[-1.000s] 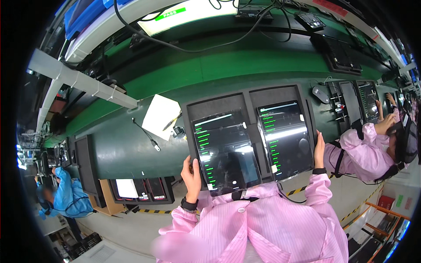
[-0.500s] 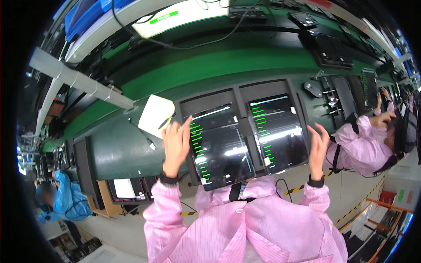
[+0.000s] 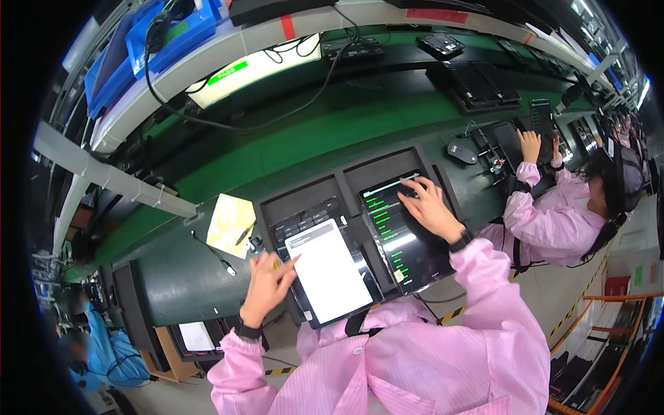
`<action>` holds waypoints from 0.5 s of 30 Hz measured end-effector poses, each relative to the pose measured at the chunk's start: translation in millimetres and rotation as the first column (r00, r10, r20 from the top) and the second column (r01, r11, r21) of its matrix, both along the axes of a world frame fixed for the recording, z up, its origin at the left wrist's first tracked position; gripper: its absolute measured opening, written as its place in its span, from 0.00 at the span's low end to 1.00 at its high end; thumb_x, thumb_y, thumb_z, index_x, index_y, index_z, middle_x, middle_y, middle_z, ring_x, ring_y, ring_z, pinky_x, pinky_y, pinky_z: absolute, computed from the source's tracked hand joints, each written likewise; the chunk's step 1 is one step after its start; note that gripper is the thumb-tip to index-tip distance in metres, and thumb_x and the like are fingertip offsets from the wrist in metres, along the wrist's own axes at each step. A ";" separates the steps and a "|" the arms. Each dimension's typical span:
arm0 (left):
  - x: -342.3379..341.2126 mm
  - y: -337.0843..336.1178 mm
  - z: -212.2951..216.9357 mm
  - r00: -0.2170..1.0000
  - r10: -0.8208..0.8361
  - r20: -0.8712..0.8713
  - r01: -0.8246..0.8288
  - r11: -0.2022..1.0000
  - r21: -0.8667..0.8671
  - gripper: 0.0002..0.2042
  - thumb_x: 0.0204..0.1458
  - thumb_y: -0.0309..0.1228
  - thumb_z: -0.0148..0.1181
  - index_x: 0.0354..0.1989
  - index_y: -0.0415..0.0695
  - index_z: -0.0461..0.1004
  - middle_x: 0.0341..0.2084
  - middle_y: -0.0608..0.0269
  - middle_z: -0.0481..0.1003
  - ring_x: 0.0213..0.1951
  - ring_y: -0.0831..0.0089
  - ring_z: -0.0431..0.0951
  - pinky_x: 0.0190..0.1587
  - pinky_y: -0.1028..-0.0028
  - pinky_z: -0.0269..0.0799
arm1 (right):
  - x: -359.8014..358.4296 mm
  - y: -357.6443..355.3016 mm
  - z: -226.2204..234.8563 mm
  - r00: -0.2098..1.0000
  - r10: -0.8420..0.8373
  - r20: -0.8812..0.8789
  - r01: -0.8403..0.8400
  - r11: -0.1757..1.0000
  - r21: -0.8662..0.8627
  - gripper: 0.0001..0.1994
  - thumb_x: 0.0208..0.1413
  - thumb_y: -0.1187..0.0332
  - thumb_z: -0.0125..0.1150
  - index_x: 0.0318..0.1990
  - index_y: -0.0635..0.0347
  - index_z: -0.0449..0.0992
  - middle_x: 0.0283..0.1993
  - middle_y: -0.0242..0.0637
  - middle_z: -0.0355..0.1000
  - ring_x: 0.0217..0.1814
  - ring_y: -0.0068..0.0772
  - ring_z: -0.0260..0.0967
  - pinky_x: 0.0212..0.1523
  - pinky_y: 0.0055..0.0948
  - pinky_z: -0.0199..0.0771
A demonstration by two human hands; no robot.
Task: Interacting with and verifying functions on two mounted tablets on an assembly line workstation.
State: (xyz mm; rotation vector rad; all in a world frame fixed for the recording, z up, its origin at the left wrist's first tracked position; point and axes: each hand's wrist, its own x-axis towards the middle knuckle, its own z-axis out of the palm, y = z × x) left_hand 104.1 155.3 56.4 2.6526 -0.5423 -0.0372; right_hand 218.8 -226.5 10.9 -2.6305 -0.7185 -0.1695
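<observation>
Half-curled, empty left hand (image 3: 267, 286) pointed at white-screened tablet (image 3: 330, 273); spread, empty right hand (image 3: 432, 207) over dark-screened tablet (image 3: 409, 247); black tray (image 3: 380, 166) likely steadied both.

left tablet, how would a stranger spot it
On the dark green workbench, find the black tray with two compartments. The left tablet lies over the tray's left half, by the left hand. Unlike the right tablet, dark with green lines, it shows a large white panel.

The bench (image 3: 169, 280) left of the cable (image 3: 211, 253) offers passage; 2 tablets (image 3: 330, 277) obstruct the tray (image 3: 302, 196).
</observation>
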 end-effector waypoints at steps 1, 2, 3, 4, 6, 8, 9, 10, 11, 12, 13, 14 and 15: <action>9.2 -1.2 -3.2 0.999 0.035 0.032 -0.035 0.999 -0.013 0.17 0.50 0.32 0.54 0.50 0.50 0.73 0.23 0.62 0.61 0.32 0.67 0.62 0.39 0.68 0.51 | -17.3 -8.6 8.0 0.998 0.056 -0.016 -0.057 0.998 -0.013 0.10 0.53 0.64 0.53 0.37 0.54 0.79 0.59 0.31 0.60 0.63 0.42 0.49 0.57 0.42 0.51; 19.3 -2.2 -7.5 0.998 0.062 0.005 -0.062 0.998 0.006 0.20 0.50 0.33 0.53 0.54 0.51 0.70 0.23 0.62 0.61 0.32 0.66 0.62 0.38 0.67 0.51 | -32.9 -19.6 18.1 0.993 0.114 -0.040 -0.115 0.993 -0.018 0.09 0.52 0.64 0.54 0.34 0.55 0.80 0.58 0.31 0.60 0.63 0.41 0.49 0.57 0.41 0.51; 29.3 -4.6 -13.0 0.995 0.053 0.084 -0.053 0.999 0.009 0.21 0.51 0.33 0.53 0.56 0.51 0.68 0.23 0.62 0.61 0.32 0.66 0.62 0.38 0.67 0.51 | -45.4 -31.8 29.4 0.979 0.164 -0.125 -0.171 0.984 -0.049 0.09 0.50 0.65 0.55 0.29 0.57 0.79 0.58 0.30 0.61 0.63 0.40 0.49 0.57 0.40 0.51; 41.1 -8.9 -20.0 0.991 0.069 0.113 -0.066 0.997 -0.031 0.21 0.52 0.34 0.52 0.57 0.52 0.66 0.23 0.62 0.62 0.32 0.66 0.62 0.38 0.67 0.52 | -52.3 -39.8 37.0 0.957 0.188 -0.220 -0.212 0.973 -0.090 0.09 0.49 0.65 0.55 0.27 0.58 0.79 0.57 0.31 0.61 0.63 0.40 0.50 0.57 0.40 0.52; 61.6 -17.9 -32.7 0.986 0.092 0.137 -0.090 0.996 -0.016 0.18 0.52 0.35 0.52 0.52 0.51 0.71 0.23 0.61 0.64 0.32 0.65 0.63 0.37 0.66 0.53 | -47.2 -43.3 40.4 0.979 0.100 -0.179 -0.108 0.994 -0.034 0.09 0.50 0.66 0.54 0.30 0.59 0.79 0.57 0.33 0.62 0.63 0.41 0.50 0.57 0.41 0.51; 75.4 -25.9 -40.6 0.980 0.079 0.184 -0.084 0.996 0.016 0.16 0.52 0.36 0.53 0.49 0.50 0.73 0.23 0.61 0.65 0.32 0.65 0.64 0.37 0.66 0.53 | -23.0 -36.7 33.2 0.989 0.054 -0.141 -0.058 0.998 -0.024 0.09 0.52 0.67 0.53 0.35 0.58 0.79 0.58 0.35 0.61 0.62 0.42 0.50 0.57 0.41 0.51; 76.9 -29.6 -41.9 0.979 0.066 0.195 -0.078 0.995 0.056 0.14 0.52 0.36 0.53 0.46 0.50 0.75 0.23 0.61 0.66 0.32 0.65 0.64 0.36 0.65 0.54 | -8.8 -27.8 24.5 0.999 0.009 -0.043 -0.008 0.999 0.034 0.10 0.53 0.67 0.53 0.38 0.58 0.78 0.58 0.36 0.60 0.63 0.43 0.49 0.57 0.41 0.51; 73.2 -32.9 -40.9 0.971 0.062 0.230 -0.075 0.996 0.049 0.14 0.52 0.36 0.53 0.46 0.50 0.75 0.23 0.61 0.66 0.32 0.65 0.64 0.36 0.65 0.54 | 2.3 -21.2 17.1 0.998 -0.041 0.051 0.036 0.994 0.099 0.11 0.53 0.67 0.52 0.40 0.58 0.78 0.59 0.36 0.60 0.63 0.44 0.49 0.57 0.41 0.50; 63.5 -35.7 -37.8 0.980 -0.052 0.192 0.034 0.995 0.096 0.13 0.53 0.36 0.52 0.45 0.50 0.76 0.23 0.61 0.64 0.32 0.65 0.64 0.36 0.66 0.53 | 10.0 -16.5 11.1 0.998 -0.040 0.050 0.034 0.994 0.104 0.11 0.53 0.67 0.52 0.40 0.58 0.78 0.59 0.36 0.60 0.63 0.44 0.49 0.57 0.41 0.50; 49.7 -37.4 -32.8 0.976 -0.166 0.141 0.146 0.979 0.141 0.13 0.53 0.35 0.51 0.44 0.50 0.76 0.23 0.61 0.63 0.32 0.65 0.63 0.36 0.66 0.53 | 12.9 -11.9 5.4 0.998 -0.036 0.044 0.033 0.997 0.063 0.11 0.54 0.67 0.52 0.41 0.57 0.78 0.59 0.36 0.59 0.63 0.44 0.49 0.57 0.41 0.50; 30.3 -40.7 -26.9 0.966 -0.256 0.025 0.253 0.963 0.094 0.14 0.52 0.36 0.52 0.46 0.51 0.75 0.23 0.61 0.63 0.32 0.65 0.63 0.37 0.66 0.53 | 11.8 -9.2 1.7 0.998 -0.061 -0.030 0.061 0.998 -0.003 0.11 0.54 0.67 0.52 0.41 0.57 0.78 0.59 0.36 0.59 0.63 0.44 0.49 0.57 0.41 0.50; 9.9 -44.4 -20.7 0.935 -0.346 -0.084 0.349 0.936 0.032 0.15 0.52 0.36 0.52 0.48 0.52 0.74 0.23 0.61 0.63 0.31 0.65 0.63 0.38 0.66 0.53 | 4.5 -12.0 0.8 0.999 -0.034 0.032 0.033 0.999 0.031 0.11 0.54 0.67 0.52 0.41 0.57 0.78 0.59 0.36 0.59 0.63 0.44 0.49 0.57 0.41 0.50; -10.4 -48.5 -13.9 0.916 -0.392 -0.080 0.395 0.919 0.019 0.18 0.52 0.38 0.53 0.51 0.51 0.72 0.24 0.62 0.64 0.31 0.65 0.64 0.37 0.66 0.55 | -10.0 -23.1 4.5 0.999 0.026 -0.040 -0.026 1.000 0.012 0.11 0.53 0.67 0.52 0.41 0.57 0.78 0.58 0.37 0.60 0.63 0.44 0.49 0.58 0.42 0.49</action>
